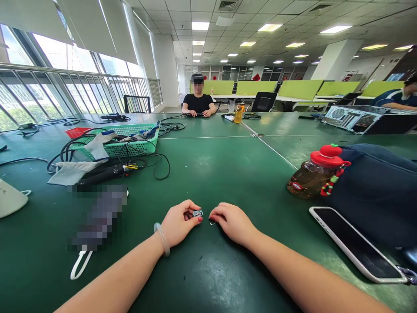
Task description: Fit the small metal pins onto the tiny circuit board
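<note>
Between the thumb and fingers of my left hand [180,221] is a small circuit board [197,213], held just above the green table [208,174]. A pale bracelet [162,239] circles that wrist. To its right, my right hand [233,221] has its fingers closed in a pinch, low over the tabletop. A tiny light-coloured piece [213,223] shows at those fingertips; its kind is too small to make out. The two hands face each other with a narrow gap between them.
On the left lie a green basket [130,148] with cables and gloves, and a blurred dark object [100,217]. At right are a bottle with a red lid [312,174], a phone [355,243] and a dark bag [378,195]. A person [198,102] sits opposite.
</note>
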A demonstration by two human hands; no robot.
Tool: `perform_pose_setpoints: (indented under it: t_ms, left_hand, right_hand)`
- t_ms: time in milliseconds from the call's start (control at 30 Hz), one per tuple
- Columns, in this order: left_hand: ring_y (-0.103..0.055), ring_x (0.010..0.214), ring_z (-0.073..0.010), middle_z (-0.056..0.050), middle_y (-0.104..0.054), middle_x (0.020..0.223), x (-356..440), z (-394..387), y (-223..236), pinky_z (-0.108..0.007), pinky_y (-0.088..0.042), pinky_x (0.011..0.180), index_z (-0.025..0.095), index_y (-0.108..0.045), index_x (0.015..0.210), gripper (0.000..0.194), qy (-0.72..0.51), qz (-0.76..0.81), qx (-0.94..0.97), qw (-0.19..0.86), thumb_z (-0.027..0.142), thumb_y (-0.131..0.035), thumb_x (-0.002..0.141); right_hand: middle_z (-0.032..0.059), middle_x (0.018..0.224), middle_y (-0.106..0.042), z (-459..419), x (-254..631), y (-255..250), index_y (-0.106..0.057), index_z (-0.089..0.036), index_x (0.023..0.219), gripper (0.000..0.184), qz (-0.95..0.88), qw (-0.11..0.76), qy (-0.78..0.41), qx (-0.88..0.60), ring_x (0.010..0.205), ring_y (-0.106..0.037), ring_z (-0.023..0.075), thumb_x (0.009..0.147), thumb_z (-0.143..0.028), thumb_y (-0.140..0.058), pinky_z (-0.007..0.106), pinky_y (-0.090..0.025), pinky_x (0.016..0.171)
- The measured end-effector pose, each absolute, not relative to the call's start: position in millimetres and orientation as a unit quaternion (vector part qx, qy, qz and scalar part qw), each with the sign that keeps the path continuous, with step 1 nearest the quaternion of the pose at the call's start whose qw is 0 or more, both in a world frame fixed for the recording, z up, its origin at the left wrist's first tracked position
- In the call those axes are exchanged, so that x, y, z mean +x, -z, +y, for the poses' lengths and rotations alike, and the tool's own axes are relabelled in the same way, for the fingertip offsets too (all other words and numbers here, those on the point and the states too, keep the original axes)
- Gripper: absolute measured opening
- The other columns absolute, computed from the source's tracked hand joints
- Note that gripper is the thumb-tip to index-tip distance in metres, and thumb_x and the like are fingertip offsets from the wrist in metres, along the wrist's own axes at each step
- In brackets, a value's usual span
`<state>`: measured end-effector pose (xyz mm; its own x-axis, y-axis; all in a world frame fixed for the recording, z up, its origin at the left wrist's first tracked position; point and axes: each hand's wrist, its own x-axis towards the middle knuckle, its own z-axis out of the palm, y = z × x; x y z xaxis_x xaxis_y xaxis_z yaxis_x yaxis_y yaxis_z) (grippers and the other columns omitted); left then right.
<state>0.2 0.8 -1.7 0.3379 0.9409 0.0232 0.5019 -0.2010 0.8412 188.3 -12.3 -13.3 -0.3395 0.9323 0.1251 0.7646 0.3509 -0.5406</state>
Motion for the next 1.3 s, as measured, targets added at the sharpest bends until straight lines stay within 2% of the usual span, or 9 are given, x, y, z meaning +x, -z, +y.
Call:
perform_pose_setpoints:
  t_ms: [133, 233, 367, 467, 667, 767, 933, 1300]
  left_hand:
    - [-0.051, 0.062, -0.0112, 0.002, -0.058, 0.069, -0.3, 0.0, 2.3, -0.023, -0.042, 0.059, 0.018, -0.057, 0.085, 0.02, -0.272, 0.492, 0.731, 0.386, 0.029, -0.061, 0.068]
    - [-0.052, 0.065, -0.0119, 0.001, -0.059, 0.07, -0.4, -0.6, 2.0, -0.024, -0.042, 0.062, 0.018, -0.058, 0.084, 0.021, -0.257, 0.491, 0.744, 0.373, 0.03, -0.061, 0.067]
    - [-0.053, 0.067, -0.0121, 0.001, -0.06, 0.073, -0.5, -0.9, 0.3, -0.024, -0.042, 0.064, 0.019, -0.059, 0.084, 0.02, -0.243, 0.491, 0.755, 0.361, 0.03, -0.061, 0.067]
    - [-0.054, 0.067, -0.0127, 0.001, -0.06, 0.073, -0.7, -1.2, -0.6, -0.025, -0.042, 0.064, 0.019, -0.059, 0.084, 0.021, -0.241, 0.49, 0.757, 0.36, 0.031, -0.061, 0.067]
    - [-0.054, 0.067, -0.0131, 0.001, -0.06, 0.073, -1.2, -0.7, 1.9, -0.026, -0.042, 0.065, 0.019, -0.059, 0.084, 0.022, -0.251, 0.486, 0.751, 0.369, 0.031, -0.063, 0.066]
    - [-0.054, 0.068, -0.013, 0.0, -0.06, 0.073, -1.0, -0.3, 3.4, -0.026, -0.042, 0.066, 0.018, -0.059, 0.084, 0.024, -0.262, 0.481, 0.739, 0.393, 0.031, -0.064, 0.065]
    - [-0.052, 0.067, -0.0121, 0.0, -0.061, 0.075, 2.6, -4.7, 0.5, -0.025, -0.042, 0.065, 0.018, -0.058, 0.083, 0.024, -0.265, 0.46, 0.726, 0.436, 0.028, -0.066, 0.064]
    - [-0.05, 0.065, -0.0116, 0.001, -0.06, 0.072, 8.7, -10.1, -3.8, -0.024, -0.041, 0.064, 0.017, -0.058, 0.08, 0.021, -0.262, 0.442, 0.724, 0.461, 0.022, -0.066, 0.062]
  right_hand:
    - [-0.0003, 0.075, -0.057, -21.1, 187.3, 7.6, -0.06, -0.022, 0.079, 0.014, -0.822, 0.177, -0.17, -0.514, 0.073, -0.052, 0.0128, 0.082, -0.03, -0.049, 0.023, -0.037, 0.064]
    - [0.0, 0.076, -0.057, -24.6, 190.1, 3.6, -0.057, -0.02, 0.075, 0.007, -0.833, 0.149, -0.151, -0.511, 0.072, -0.052, 0.0127, 0.078, -0.024, -0.053, 0.023, -0.035, 0.064]
    - [0.0004, 0.078, -0.058, -20.8, 197.2, 2.6, -0.056, -0.02, 0.076, 0.01, -0.82, 0.14, -0.113, -0.544, 0.073, -0.052, 0.0125, 0.079, -0.014, -0.048, 0.024, -0.034, 0.067]
    - [0.0005, 0.081, -0.059, -16.6, 201.7, 6.1, -0.056, -0.021, 0.081, 0.007, -0.793, 0.146, -0.092, -0.585, 0.074, -0.053, 0.0135, 0.079, -0.018, -0.05, 0.025, -0.034, 0.066]
    - [0.0009, 0.076, -0.058, -12.5, 204.7, 12.8, -0.057, -0.021, 0.072, 0.014, -0.778, 0.144, -0.07, -0.607, 0.068, -0.052, 0.0135, 0.081, -0.018, -0.046, 0.025, -0.034, 0.06]
    - [0.0004, 0.076, -0.058, -14.5, 201.3, 8.0, -0.057, -0.021, 0.072, 0.015, -0.775, 0.172, -0.068, -0.604, 0.067, -0.052, 0.0128, 0.082, -0.018, -0.046, 0.025, -0.034, 0.06]
    - [0.0001, 0.081, -0.059, -27.2, 186.9, -2.9, -0.058, -0.021, 0.078, 0.013, -0.782, 0.268, -0.07, -0.558, 0.072, -0.052, 0.0125, 0.083, -0.02, -0.046, 0.024, -0.037, 0.065]
    - [0.0012, 0.078, -0.06, -35.7, 176.5, -0.8, -0.06, -0.021, 0.079, 0.014, -0.809, 0.262, -0.075, -0.52, 0.071, -0.052, 0.013, 0.083, -0.018, -0.046, 0.025, -0.038, 0.066]
